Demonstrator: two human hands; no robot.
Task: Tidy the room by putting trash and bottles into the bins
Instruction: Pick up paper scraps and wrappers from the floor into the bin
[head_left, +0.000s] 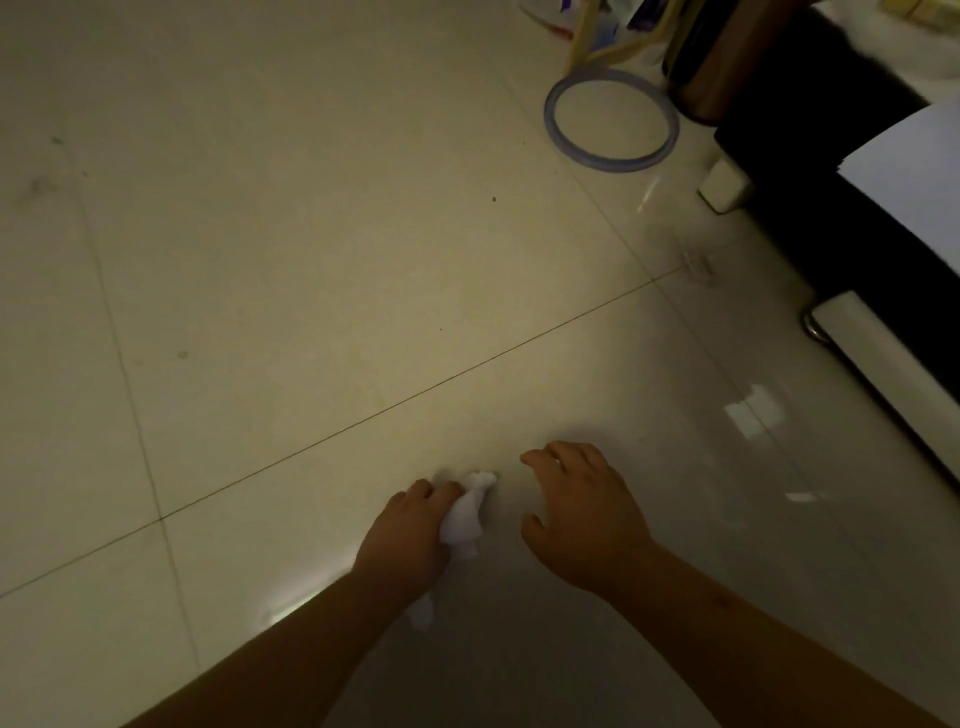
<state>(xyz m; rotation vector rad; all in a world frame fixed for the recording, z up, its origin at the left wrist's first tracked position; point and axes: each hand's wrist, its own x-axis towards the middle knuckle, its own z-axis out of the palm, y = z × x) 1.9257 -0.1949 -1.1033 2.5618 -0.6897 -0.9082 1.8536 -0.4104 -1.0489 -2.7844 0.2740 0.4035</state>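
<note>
My left hand (410, 525) grips a crumpled white tissue (467, 512) low over the tiled floor; the paper sticks out past my fingers and a strip hangs below my wrist. My right hand (576, 499) hovers just to the right of the tissue, palm down, fingers loosely spread and holding nothing. A dark bin (698, 88) with a brownish metal side stands at the far right, beside the black furniture.
A pale blue ring (553, 130) lies on the floor near yellow stool legs (582, 39). Black furniture (810, 156) with a white sheet (914, 171) on it runs along the right edge. A small white block (724, 189) sits at its foot.
</note>
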